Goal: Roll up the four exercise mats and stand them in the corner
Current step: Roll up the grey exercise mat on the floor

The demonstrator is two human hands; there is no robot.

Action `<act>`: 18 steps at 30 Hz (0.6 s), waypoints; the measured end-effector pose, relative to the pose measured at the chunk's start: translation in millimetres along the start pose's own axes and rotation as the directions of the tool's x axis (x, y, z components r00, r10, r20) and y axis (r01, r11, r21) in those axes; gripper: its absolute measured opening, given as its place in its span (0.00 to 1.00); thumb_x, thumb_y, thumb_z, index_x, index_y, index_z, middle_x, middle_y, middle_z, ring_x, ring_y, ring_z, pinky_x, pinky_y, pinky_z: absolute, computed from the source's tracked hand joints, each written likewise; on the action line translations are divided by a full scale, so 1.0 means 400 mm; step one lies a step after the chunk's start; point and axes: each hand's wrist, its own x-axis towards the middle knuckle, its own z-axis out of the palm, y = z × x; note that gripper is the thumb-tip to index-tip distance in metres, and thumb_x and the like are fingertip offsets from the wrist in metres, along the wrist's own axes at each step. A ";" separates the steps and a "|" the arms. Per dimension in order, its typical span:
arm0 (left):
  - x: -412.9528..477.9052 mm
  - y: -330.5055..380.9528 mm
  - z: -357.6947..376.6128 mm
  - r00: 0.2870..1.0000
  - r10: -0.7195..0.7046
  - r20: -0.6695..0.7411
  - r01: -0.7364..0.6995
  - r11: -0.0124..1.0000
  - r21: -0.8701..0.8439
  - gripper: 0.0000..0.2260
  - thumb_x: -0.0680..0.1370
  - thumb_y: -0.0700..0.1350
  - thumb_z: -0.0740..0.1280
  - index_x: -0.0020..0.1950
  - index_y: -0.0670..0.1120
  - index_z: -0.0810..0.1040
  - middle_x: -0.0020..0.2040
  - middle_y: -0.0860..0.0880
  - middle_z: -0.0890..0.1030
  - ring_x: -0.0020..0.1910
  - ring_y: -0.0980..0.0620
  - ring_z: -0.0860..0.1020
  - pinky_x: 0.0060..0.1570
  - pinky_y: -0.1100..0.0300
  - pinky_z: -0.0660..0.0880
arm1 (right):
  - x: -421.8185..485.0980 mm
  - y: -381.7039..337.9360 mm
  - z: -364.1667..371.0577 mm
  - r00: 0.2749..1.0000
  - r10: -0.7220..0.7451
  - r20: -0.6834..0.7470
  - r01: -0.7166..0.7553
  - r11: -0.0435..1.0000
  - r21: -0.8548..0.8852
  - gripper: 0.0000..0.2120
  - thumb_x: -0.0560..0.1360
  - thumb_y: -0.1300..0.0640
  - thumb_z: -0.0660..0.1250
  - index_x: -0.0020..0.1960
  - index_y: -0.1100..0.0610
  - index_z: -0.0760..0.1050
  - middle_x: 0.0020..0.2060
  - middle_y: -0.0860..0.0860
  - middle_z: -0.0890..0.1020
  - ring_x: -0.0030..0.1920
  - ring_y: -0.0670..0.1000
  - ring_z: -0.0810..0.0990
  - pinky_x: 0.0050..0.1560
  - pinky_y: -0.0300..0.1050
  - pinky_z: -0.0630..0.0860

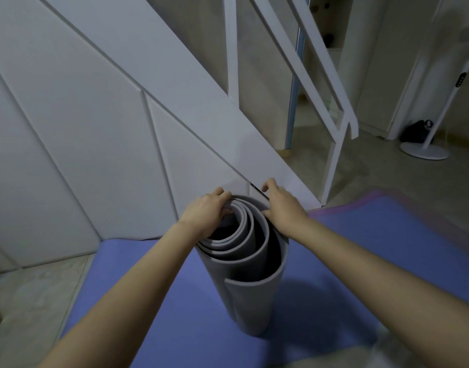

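Left hand (pixel 204 211), right hand (pixel 280 206) grip upright grey mat (pixel 254 298).

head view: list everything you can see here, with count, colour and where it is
rolled mat: one, grey, upright at centre, standing on the flat mat
flat mat: at least one, blue-violet, spread on the floor; the pink-edged part at right may be a second
stair panel: one, white, left and behind the roll
railing: one, white, upper right
standing fan: one, white, far right
bag: one, dark, on the floor by the fan's base
floor: beige, lower left and right background
left hand: one, gripping the roll's top rim on the left
right hand: one, gripping the top rim on the right
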 end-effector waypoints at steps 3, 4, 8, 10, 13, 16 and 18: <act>-0.007 -0.007 0.001 1.000 -0.019 -0.002 0.019 1.000 -0.003 0.11 0.82 0.48 0.58 0.59 0.42 0.69 0.56 0.43 0.71 0.51 0.39 0.75 0.38 0.54 0.63 | -0.011 -0.001 0.005 0.990 -0.112 -0.089 0.103 0.990 -0.099 0.09 0.78 0.62 0.61 0.58 0.58 0.70 0.58 0.56 0.71 0.51 0.58 0.75 0.47 0.47 0.72; -0.008 -0.009 0.002 1.000 -0.026 -0.005 0.026 1.000 -0.004 0.11 0.82 0.48 0.57 0.58 0.42 0.69 0.56 0.44 0.71 0.51 0.39 0.75 0.38 0.54 0.63 | -0.013 0.001 0.009 0.989 -0.128 -0.068 0.119 0.985 -0.127 0.07 0.79 0.61 0.60 0.56 0.58 0.73 0.57 0.56 0.72 0.52 0.58 0.76 0.47 0.47 0.72; -0.006 -0.015 0.003 0.999 -0.033 -0.005 0.033 0.999 0.011 0.11 0.81 0.49 0.58 0.60 0.44 0.69 0.58 0.45 0.70 0.54 0.41 0.74 0.40 0.54 0.64 | -0.017 -0.008 0.005 0.993 -0.041 0.108 0.046 0.998 -0.047 0.23 0.81 0.45 0.54 0.33 0.56 0.70 0.40 0.57 0.76 0.44 0.57 0.75 0.47 0.50 0.73; -0.002 -0.016 0.006 1.000 -0.029 -0.008 0.029 0.999 0.016 0.12 0.81 0.49 0.58 0.60 0.44 0.69 0.59 0.45 0.70 0.56 0.43 0.73 0.41 0.53 0.66 | -0.010 -0.009 0.005 0.990 -0.005 0.142 0.012 0.999 -0.045 0.25 0.80 0.42 0.54 0.30 0.55 0.66 0.33 0.54 0.73 0.40 0.56 0.73 0.45 0.50 0.72; 0.006 -0.010 0.003 0.997 -0.075 -0.025 0.077 0.995 0.058 0.12 0.81 0.51 0.58 0.59 0.45 0.70 0.59 0.46 0.69 0.58 0.44 0.70 0.40 0.53 0.67 | -0.001 -0.019 -0.007 0.989 0.002 0.147 0.010 0.997 -0.077 0.23 0.81 0.50 0.57 0.28 0.56 0.63 0.28 0.52 0.67 0.40 0.57 0.73 0.42 0.47 0.70; 0.016 0.004 -0.008 0.990 -0.119 -0.079 0.129 0.981 0.143 0.14 0.80 0.54 0.58 0.58 0.45 0.71 0.59 0.45 0.67 0.60 0.44 0.66 0.41 0.53 0.65 | 0.001 -0.036 -0.033 0.990 -0.071 0.123 0.099 0.965 -0.242 0.15 0.81 0.56 0.57 0.43 0.62 0.76 0.39 0.53 0.72 0.51 0.57 0.74 0.47 0.47 0.69; 0.027 0.014 -0.014 0.987 -0.085 -0.133 0.119 0.953 0.277 0.16 0.80 0.55 0.57 0.58 0.46 0.73 0.59 0.44 0.68 0.61 0.44 0.65 0.48 0.52 0.63 | -0.012 -0.061 -0.035 0.979 -0.203 0.016 0.192 0.897 -0.399 0.11 0.77 0.55 0.64 0.49 0.62 0.80 0.50 0.56 0.75 0.56 0.57 0.71 0.52 0.47 0.68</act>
